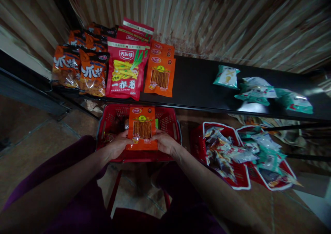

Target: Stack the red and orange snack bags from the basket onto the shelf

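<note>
Left hand (119,145) and right hand (166,142) both gripping: fingers and thumbs close on the lower side edges of a flat, rectangular orange plastic packet (142,127). Packet is upright to your view, over the red plastic lattice-walled basket (142,156), the landmark here.

Handling: pinch the margins evenly, both sides level, so the film neither buckles nor twists. Spare the middle, where the brown sticks show; squeezing there could bend them. Lift clear of the rim before moving sideways; bottom corners look likeliest to catch.

Just beyond the basket, a smooth black shelf (198,80). On it, matching orange packets (160,76) overlap in a row, faces forward. Left of those, glossy red pouches (126,70); farther left, crinkled, puffier orange-and-black bags (92,73). Well right of them, soft green-and-white bags (226,76).

Right of the basket, two red baskets with white rims (244,188) carry loosely heaped, shiny bags. Behind the shelf, pleated beige fabric (207,23).
</note>
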A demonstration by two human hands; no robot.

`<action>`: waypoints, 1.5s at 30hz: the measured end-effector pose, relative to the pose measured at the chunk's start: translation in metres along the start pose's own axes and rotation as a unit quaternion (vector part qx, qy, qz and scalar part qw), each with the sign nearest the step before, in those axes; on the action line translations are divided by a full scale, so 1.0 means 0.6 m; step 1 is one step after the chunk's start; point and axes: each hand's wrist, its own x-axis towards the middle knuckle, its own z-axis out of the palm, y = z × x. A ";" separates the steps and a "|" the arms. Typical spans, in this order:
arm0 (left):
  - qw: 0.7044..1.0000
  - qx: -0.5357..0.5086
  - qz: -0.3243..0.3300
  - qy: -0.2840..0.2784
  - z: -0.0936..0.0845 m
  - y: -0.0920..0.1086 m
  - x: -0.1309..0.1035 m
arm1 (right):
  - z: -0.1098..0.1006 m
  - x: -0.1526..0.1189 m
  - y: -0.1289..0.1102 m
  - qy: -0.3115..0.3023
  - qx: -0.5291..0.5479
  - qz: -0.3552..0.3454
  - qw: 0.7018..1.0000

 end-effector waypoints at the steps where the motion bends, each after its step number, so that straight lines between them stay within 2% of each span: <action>1: 1.000 0.004 0.001 0.007 0.000 -0.002 0.001 | 0.001 -0.001 -0.001 0.000 -0.001 0.001 1.000; 7: 0.999 0.008 -0.014 0.039 -0.002 -0.004 0.000 | 0.006 -0.011 0.002 -0.011 -0.006 0.012 1.000; 11: 0.999 0.003 -0.017 0.041 -0.001 -0.004 -0.001 | 0.009 -0.014 0.006 -0.038 -0.017 0.006 0.999; 16: 0.999 0.001 -0.008 0.041 -0.005 -0.010 0.002 | 0.011 -0.010 0.011 -0.031 -0.030 -0.002 0.999; 20: 1.000 -0.008 0.000 0.028 -0.008 -0.013 0.002 | 0.007 -0.007 0.012 -0.042 -0.025 -0.005 0.999; 25: 0.999 -0.011 -0.017 0.030 -0.003 -0.008 -0.002 | 0.001 -0.009 0.013 -0.025 -0.022 -0.003 0.999; 30: 1.000 0.002 0.002 -0.001 -0.011 -0.020 0.004 | -0.003 -0.012 0.013 -0.028 -0.027 -0.003 0.999; 40: 0.996 0.090 -0.003 0.025 0.001 -0.029 -0.014 | -0.046 -0.023 0.037 -0.054 -0.106 0.043 0.992; 45: 0.990 0.137 0.009 -0.020 -0.011 -0.063 -0.009 | -0.068 -0.031 0.052 -0.047 -0.192 0.044 0.979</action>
